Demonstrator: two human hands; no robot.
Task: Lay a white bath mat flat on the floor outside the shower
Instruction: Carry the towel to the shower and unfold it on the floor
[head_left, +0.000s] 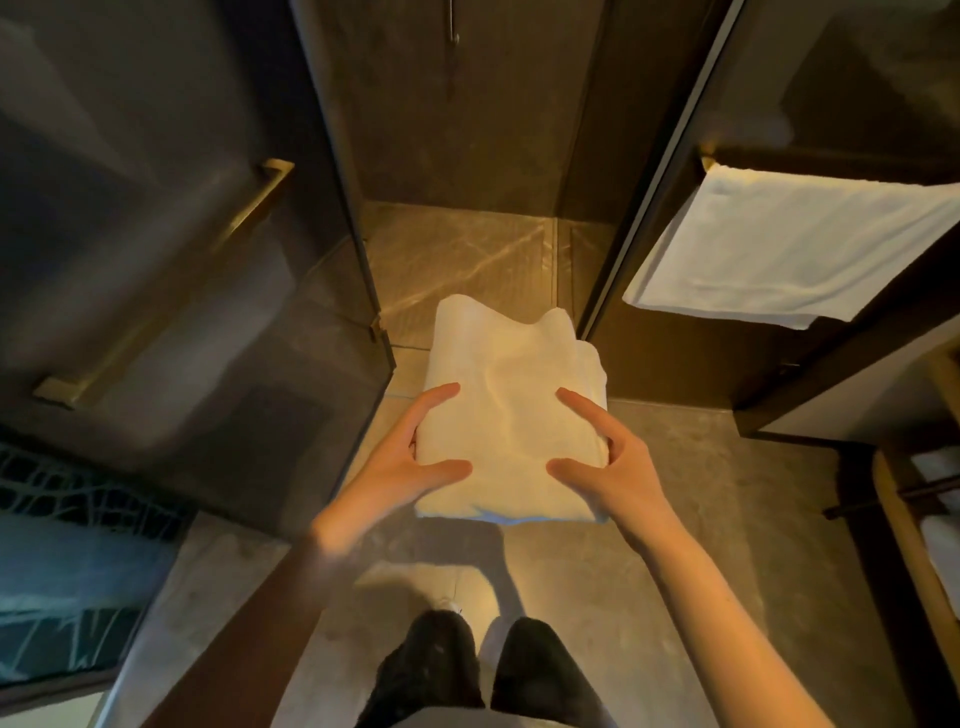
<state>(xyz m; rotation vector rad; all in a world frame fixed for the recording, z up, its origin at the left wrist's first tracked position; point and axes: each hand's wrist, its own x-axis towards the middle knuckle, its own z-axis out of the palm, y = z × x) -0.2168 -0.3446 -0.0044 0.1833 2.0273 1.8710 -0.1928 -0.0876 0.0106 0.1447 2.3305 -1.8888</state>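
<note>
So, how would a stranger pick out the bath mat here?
Look at the shower in the middle. In front of it, the left hand and right hand hold the mat, folded thick. The towel on the right is white too, but hangs flat from a rail.

One folded mat (504, 395), one hung towel (800, 249), two hands (400, 462) (623, 467).

White bath mat (511, 410): terry cloth, matt, soft nap; floor (660, 525): stone-look tile w/ pale veins, slight sheen; shower door (156, 249): dark glass, glossy; its handle (171, 291): brass-tone metal, brushed; hanging towel (789, 249): white cloth, matt.
</note>
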